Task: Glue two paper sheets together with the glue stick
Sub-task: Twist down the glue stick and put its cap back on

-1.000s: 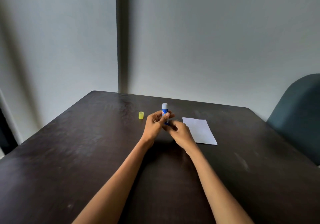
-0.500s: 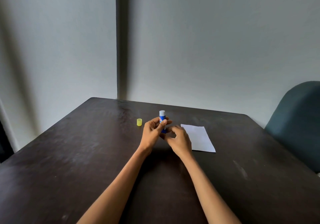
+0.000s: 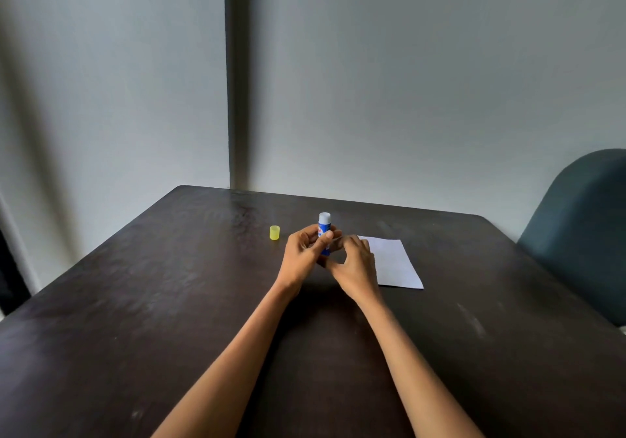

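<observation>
Two hands meet over the middle of the dark table [image 3: 169,302]. The left hand [image 3: 305,254] holds the glue stick [image 3: 324,231] upright, with its fingers [image 3: 327,236] curled round the blue tube. The white top of the glue pokes out above them. The right hand [image 3: 355,265] is at the bottom of the tube, fingers bent in close to it. It looks like they pinch the base, maybe to twist the glue up, but that part is hidden.

The yellow cap [image 3: 274,233] is off and stands on the table, near the left hand. The white paper [image 3: 393,265] lies flat just beside the right hand. It looks like one sheet; I cannot tell if another lies under it.

So the glue is being made ready. Next, the stick must tip down and rub along the paper, while one hand keeps the paper from sliding.
</observation>
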The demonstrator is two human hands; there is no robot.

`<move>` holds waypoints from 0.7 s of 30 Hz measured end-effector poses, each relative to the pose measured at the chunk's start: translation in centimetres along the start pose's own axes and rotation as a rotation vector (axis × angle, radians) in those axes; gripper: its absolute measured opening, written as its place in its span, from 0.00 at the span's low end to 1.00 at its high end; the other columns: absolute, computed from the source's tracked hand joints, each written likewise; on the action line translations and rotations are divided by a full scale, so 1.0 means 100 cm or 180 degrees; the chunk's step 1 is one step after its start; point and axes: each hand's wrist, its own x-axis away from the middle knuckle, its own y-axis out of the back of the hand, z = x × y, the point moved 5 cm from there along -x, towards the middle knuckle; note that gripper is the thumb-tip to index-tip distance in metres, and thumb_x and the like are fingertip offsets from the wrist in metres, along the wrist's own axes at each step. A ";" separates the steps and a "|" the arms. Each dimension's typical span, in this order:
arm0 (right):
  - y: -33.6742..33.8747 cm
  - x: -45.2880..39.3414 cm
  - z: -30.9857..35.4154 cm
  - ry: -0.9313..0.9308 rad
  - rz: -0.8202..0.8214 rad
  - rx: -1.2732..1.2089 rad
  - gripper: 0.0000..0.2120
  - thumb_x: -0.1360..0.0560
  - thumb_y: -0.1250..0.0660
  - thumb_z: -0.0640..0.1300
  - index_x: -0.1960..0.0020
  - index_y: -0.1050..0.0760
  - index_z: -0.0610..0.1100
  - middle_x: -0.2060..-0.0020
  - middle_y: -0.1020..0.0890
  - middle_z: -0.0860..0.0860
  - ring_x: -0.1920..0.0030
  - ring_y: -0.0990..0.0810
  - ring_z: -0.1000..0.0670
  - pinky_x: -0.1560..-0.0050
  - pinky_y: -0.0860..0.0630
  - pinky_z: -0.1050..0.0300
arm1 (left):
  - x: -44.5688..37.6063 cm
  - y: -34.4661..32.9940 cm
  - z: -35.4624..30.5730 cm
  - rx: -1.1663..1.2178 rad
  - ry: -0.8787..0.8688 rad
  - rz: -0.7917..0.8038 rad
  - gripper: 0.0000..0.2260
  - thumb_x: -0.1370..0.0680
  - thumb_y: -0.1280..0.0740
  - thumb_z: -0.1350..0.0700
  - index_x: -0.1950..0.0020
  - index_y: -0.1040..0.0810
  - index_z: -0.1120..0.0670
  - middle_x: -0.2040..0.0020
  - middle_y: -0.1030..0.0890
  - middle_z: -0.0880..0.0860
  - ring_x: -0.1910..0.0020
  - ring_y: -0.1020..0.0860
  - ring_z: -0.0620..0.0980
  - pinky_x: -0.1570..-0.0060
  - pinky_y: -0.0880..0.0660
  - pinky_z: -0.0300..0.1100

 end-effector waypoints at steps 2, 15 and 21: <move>-0.005 0.001 0.002 0.0063 0.0364 -0.0360 0.17 0.27 0.32 0.47 0.40 0.26 0.44 0.45 0.23 0.47 0.40 0.30 0.46 0.39 0.31 0.49 | -0.001 0.000 0.000 0.0004 -0.0012 0.0000 0.06 0.22 0.35 0.60 0.50 0.19 0.53 0.54 0.15 0.47 0.51 0.16 0.45 0.52 0.22 0.35; -0.004 0.000 0.001 0.0195 0.0292 -0.0295 0.18 0.26 0.33 0.47 0.38 0.28 0.45 0.44 0.23 0.48 0.40 0.31 0.48 0.40 0.32 0.52 | 0.000 0.000 -0.001 -0.0190 -0.0138 0.0052 0.06 0.22 0.34 0.59 0.50 0.18 0.52 0.51 0.15 0.54 0.48 0.17 0.50 0.47 0.22 0.42; 0.001 -0.003 -0.002 0.0244 0.0282 -0.0217 0.13 0.27 0.32 0.50 0.45 0.22 0.47 0.47 0.20 0.51 0.42 0.29 0.50 0.46 0.29 0.56 | 0.001 0.004 0.000 -0.0226 -0.0127 0.0029 0.05 0.22 0.34 0.58 0.50 0.19 0.51 0.51 0.15 0.50 0.49 0.17 0.47 0.51 0.22 0.36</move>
